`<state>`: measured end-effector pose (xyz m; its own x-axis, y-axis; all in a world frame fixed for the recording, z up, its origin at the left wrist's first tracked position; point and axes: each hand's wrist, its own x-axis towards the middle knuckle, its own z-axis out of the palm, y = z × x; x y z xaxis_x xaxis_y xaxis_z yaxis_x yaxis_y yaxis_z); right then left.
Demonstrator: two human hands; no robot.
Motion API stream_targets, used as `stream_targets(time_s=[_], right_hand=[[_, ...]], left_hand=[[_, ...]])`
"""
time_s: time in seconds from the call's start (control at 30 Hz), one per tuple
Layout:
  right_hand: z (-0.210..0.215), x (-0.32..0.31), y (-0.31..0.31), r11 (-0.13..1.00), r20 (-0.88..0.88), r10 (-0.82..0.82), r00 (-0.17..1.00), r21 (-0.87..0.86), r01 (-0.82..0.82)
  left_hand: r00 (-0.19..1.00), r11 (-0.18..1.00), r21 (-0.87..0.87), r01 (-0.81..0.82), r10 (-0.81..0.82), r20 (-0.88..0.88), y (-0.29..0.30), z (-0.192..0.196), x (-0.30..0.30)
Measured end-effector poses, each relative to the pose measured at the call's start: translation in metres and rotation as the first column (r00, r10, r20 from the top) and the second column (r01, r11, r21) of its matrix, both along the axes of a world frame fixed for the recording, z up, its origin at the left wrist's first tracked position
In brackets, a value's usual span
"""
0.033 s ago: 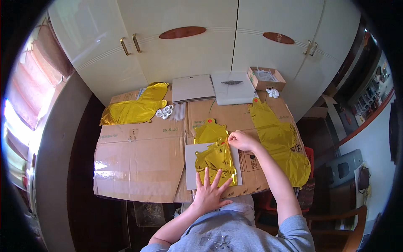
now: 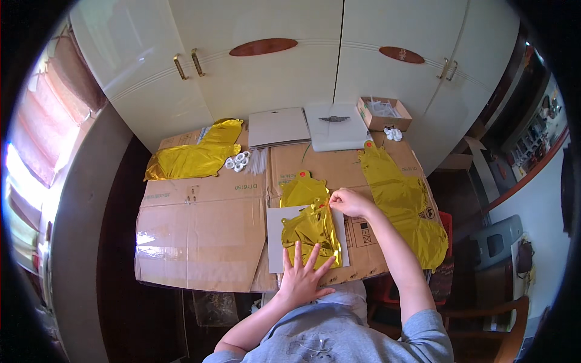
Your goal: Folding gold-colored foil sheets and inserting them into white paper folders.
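Fingers [image 2: 313, 256] of the left hand [image 2: 299, 285] fan wide, resting on the gold foil's [image 2: 307, 228] near edge; those of the right hand [image 2: 350, 203] pinch its upper right corner. The foil lies on a pale card [image 2: 275, 242], which rests on brown cardboard [image 2: 203, 236].
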<state>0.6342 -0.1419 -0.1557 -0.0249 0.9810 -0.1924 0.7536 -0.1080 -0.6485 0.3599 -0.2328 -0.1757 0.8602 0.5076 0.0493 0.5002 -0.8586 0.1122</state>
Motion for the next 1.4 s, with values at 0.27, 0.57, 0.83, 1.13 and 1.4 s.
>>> stream_targets(time_s=[0.27,0.57,0.83,1.13,1.4], right_hand=[[0.021,0.047,-0.007,0.861,-0.188,-0.352,0.917,0.319,0.396],[0.087,0.074,-0.079,0.344,0.026,-0.518,0.855,0.921,0.181],[0.019,0.068,-0.117,0.531,0.421,-0.497,0.759,0.839,-0.118],[-0.015,0.041,-0.13,0.754,0.472,-0.328,0.819,0.653,-0.075],[0.005,-0.043,-0.034,0.868,0.076,0.007,0.997,0.495,-0.044]], left_hand=[[1.0,1.0,0.012,0.013,-0.013,0.0,0.001,0.002,0.0],[0.999,1.0,0.028,0.009,-0.01,0.037,0.001,-0.001,-0.001],[1.0,1.0,0.022,0.014,-0.014,0.025,0.0,0.0,0.0],[1.0,1.0,0.019,0.01,-0.011,0.027,0.001,0.001,0.0],[1.0,1.0,0.008,-0.007,0.007,-0.008,0.0,0.007,-0.003]])
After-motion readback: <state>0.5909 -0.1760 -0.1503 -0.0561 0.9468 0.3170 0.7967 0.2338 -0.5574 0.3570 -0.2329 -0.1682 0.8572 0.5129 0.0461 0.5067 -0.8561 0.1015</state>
